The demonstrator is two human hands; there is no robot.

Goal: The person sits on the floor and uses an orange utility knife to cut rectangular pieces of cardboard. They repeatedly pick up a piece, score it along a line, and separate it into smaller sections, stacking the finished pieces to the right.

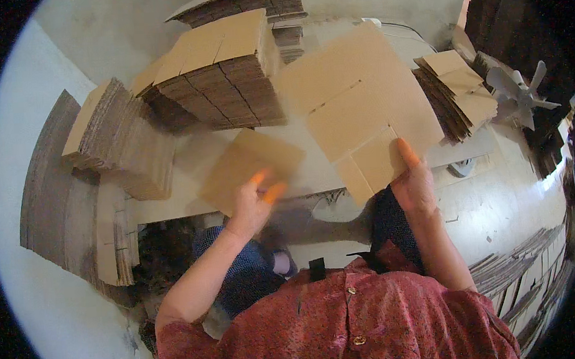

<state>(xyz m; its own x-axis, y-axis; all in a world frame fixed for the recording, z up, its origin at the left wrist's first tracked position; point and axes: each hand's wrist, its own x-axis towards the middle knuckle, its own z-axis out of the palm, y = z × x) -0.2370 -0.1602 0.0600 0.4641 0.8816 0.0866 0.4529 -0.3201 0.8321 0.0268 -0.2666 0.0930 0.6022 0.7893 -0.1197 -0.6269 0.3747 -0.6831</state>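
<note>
Left hand [253, 204]: grip pinching a small cardboard sheet [251, 165] above the floor [497, 201] | Right hand [414, 186]: grip pinching the large flat box blank [358, 104] at its near corner | Risk: blank may sag and slip, held by one corner only.

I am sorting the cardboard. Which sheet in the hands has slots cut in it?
The large flat sheet held by the right hand; the small square piece in the left hand looks plain.

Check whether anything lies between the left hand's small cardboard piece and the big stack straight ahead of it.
Nothing visible does. The left hand holds the small piece over bare bench, and the big stack sits just beyond. The right hand holds the slotted sheet off to the side.
</note>
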